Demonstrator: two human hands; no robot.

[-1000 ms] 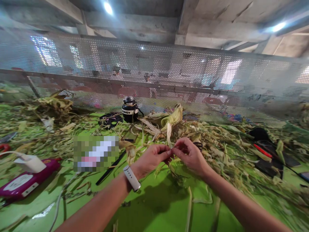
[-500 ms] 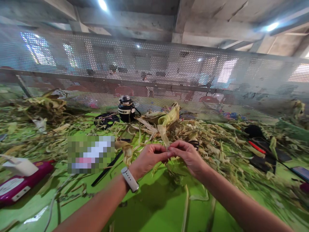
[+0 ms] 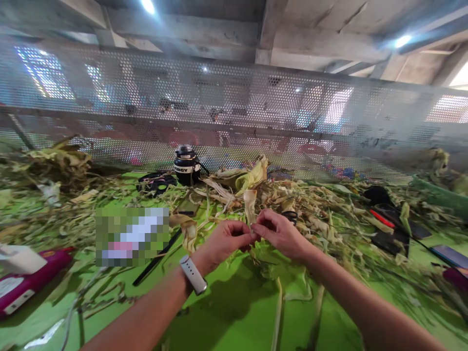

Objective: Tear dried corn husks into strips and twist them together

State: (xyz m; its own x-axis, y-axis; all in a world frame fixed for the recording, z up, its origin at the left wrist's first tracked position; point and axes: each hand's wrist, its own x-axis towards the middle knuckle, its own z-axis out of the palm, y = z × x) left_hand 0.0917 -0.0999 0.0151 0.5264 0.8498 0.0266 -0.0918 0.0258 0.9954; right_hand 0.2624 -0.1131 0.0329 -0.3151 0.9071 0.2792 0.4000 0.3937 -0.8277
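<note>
A pale, dry leaf strip (image 3: 250, 204), probably corn husk, stands up from between my fingertips. My left hand (image 3: 228, 242), with a light watch band at its wrist, pinches the strip's lower end. From the other side my right hand (image 3: 280, 233) closes thumb and forefinger on the same spot, and the two hands touch. Just behind the right hand lie scissors (image 3: 291, 216), their dark handles showing. Farther back, a larger yellowish husk (image 3: 255, 176) rests on the heap. The fingertips hide the exact grip.
Dried leaf scraps (image 3: 321, 214) cover much of the green table (image 3: 219, 317). A black bottle (image 3: 186, 165) stands before a perforated metal screen (image 3: 226, 107). On the left are a magenta power strip (image 3: 32, 282) with a white plug and a cable; a red pen-like object (image 3: 382, 218) lies right.
The view has shifted slightly, so things sit a little farther left. Both hands stay pinched together on the strip, which now stands a bit straighter.
</note>
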